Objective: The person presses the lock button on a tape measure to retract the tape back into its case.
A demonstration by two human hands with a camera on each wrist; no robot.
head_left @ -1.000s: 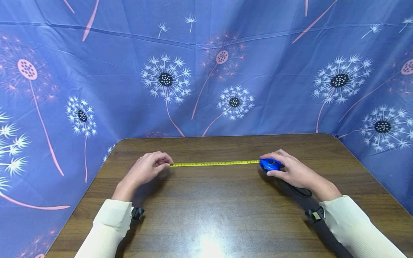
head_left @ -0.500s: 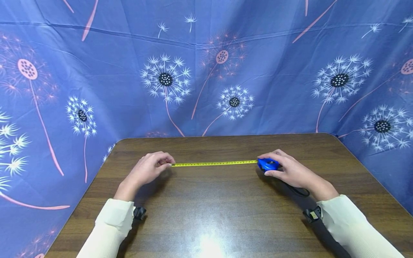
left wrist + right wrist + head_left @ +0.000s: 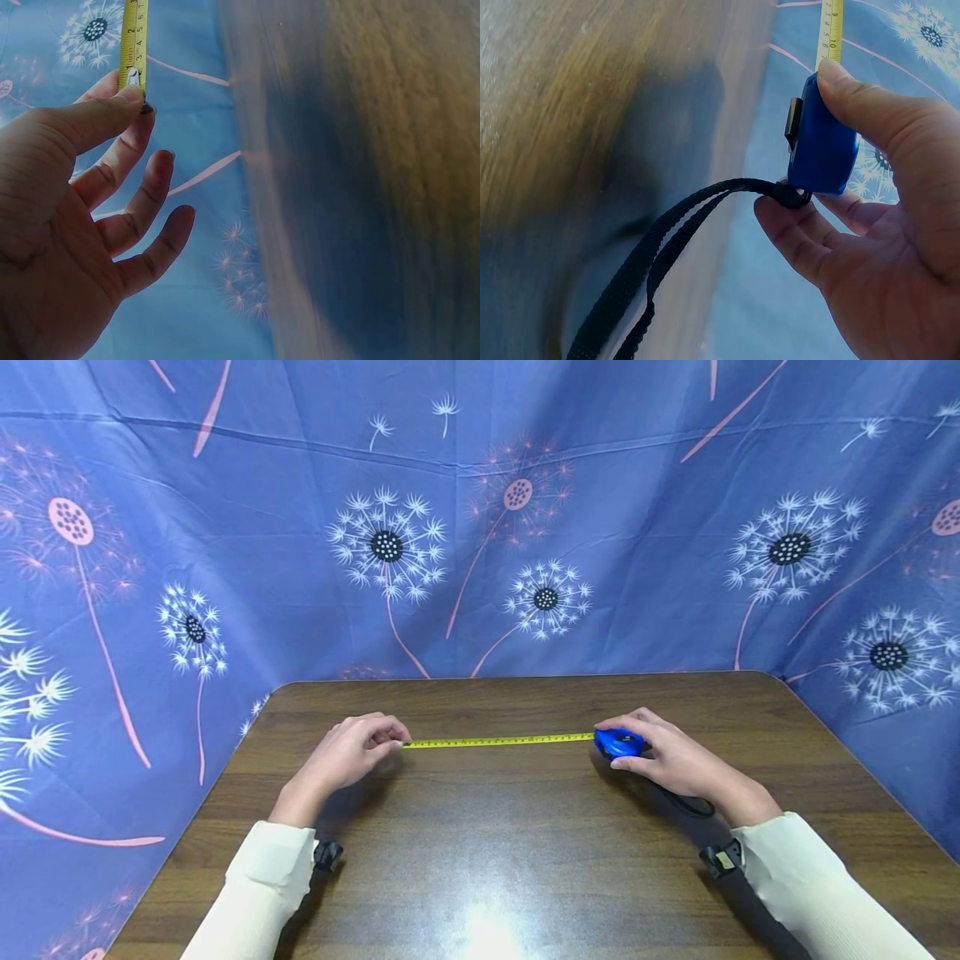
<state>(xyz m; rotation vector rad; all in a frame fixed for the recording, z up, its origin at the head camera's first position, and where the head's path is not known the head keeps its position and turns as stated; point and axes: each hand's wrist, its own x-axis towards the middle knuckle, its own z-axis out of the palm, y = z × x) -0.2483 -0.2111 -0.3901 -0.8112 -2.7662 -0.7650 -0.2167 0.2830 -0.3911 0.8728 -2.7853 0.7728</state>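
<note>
A blue tape measure (image 3: 619, 742) is gripped by my right hand (image 3: 671, 758), thumb along its near side in the head view. Its yellow blade (image 3: 498, 742) runs out straight to the left above the table. At the far end my left hand (image 3: 347, 757) pinches the blade tip between thumb and forefinger, the metal end hook (image 3: 133, 77) showing by the thumb in the left wrist view. The other left fingers are loosely bent and hold nothing. From the case hangs a black wrist strap (image 3: 694, 206), and a dark clip (image 3: 793, 122) sits on the case's side.
Both hands are over a brown wood-grain table (image 3: 480, 827) with rounded far corners. Behind and beside it hangs a blue cloth (image 3: 465, 527) printed with dandelions. A small black device (image 3: 327, 856) is on the left wrist, another such device (image 3: 722, 858) on the right.
My two hands have drawn slightly closer together, the right hand moving left with the case and the left hand a little right. The blade's exposed length has become a bit shorter.
</note>
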